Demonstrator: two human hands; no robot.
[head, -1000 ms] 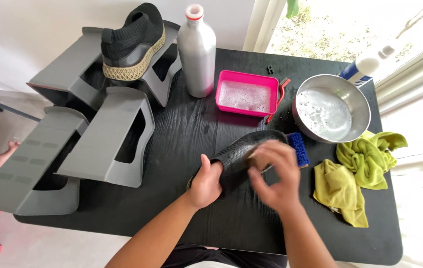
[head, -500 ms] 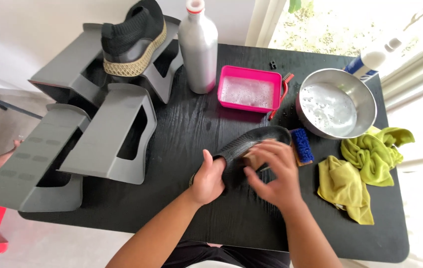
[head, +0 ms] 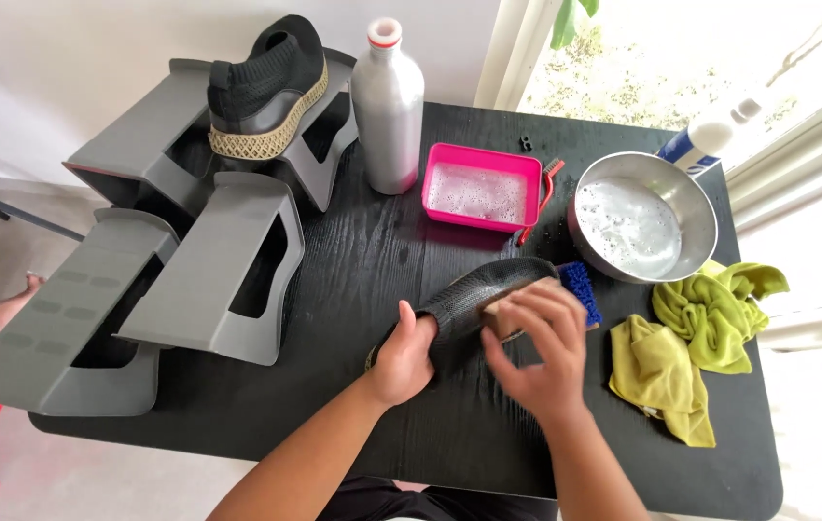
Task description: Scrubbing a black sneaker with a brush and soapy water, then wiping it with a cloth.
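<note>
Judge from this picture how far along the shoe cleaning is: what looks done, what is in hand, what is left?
Done: soapy water fills the pink tray and the steel bowl; one shoe sits on a grey rack, whether cleaned I cannot tell. In hand: the left hand steadies the second shoe while the right hand works a brush on it. Left: probably wiping, since the green cloths lie unused.

Left hand grips the heel end of the black shoe on the black table. I see right hand pressing a brush against it. Steel bowl at two o'clock, pink tray at twelve.
</note>
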